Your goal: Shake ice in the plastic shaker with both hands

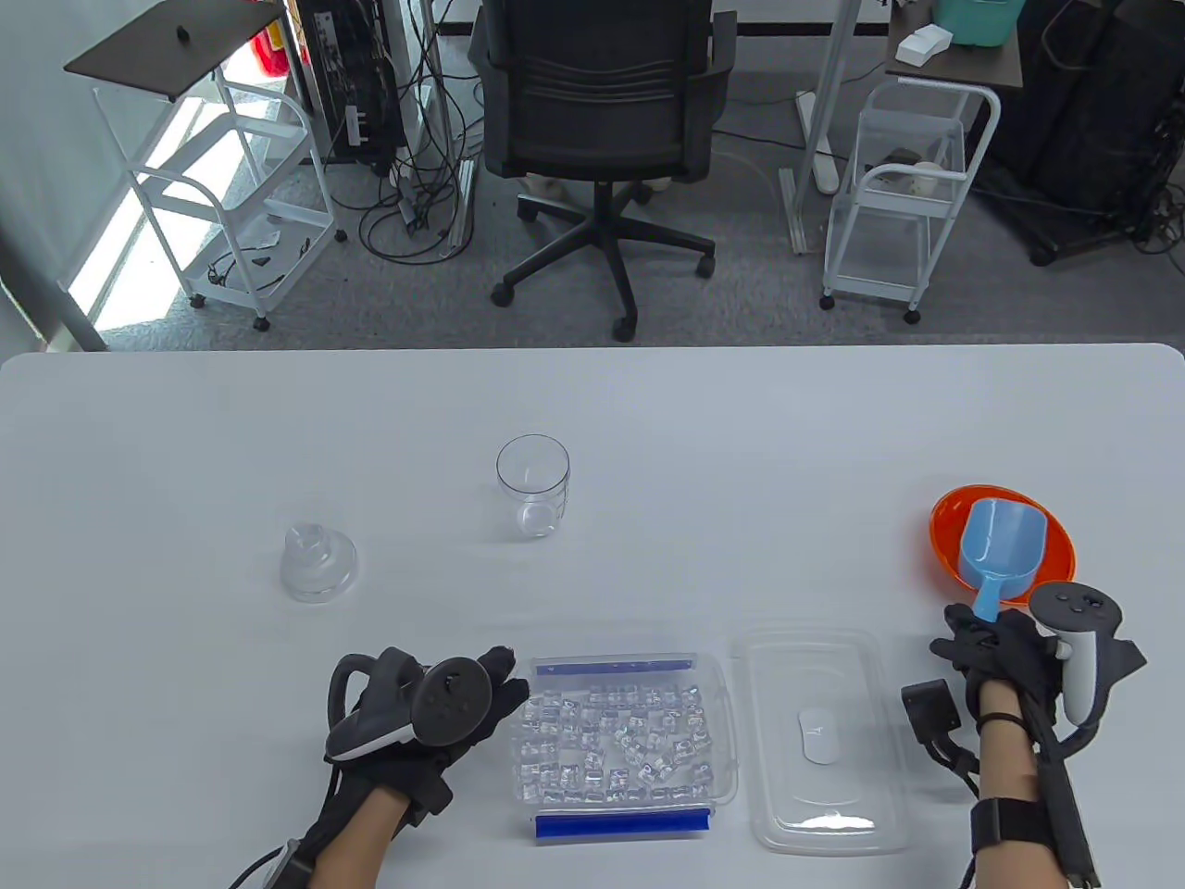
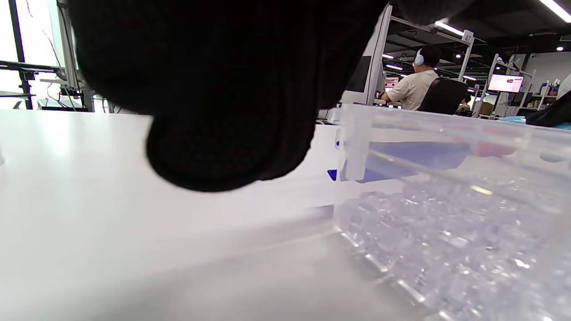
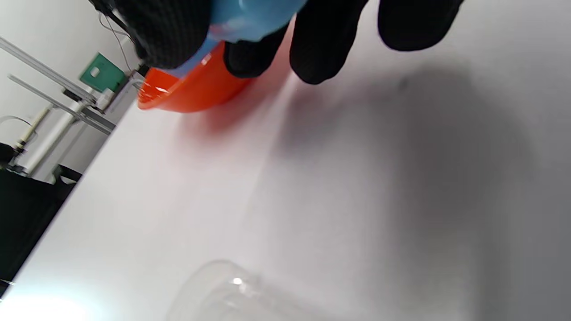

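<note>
no legible writing, right hand (image 1: pixel 995 648) pinching blue scoop (image 1: pixel 1000 546) handle

scoop handle (image 1: pixel 987 602) end hidden under right hand (image 1: pixel 995 648), ice tub (image 2: pixel 446 214) blurred, cut off

Ice box (image 1: pixel 629 732) btwn shaker top (image 1: pixel 318 562) left & bowl (image 1: pixel 944 519) right, cup (image 1: pixel 533 484) behind.

Black office chair (image 1: pixel 597 111), grey carpet (image 1: pixel 741 296)
</note>
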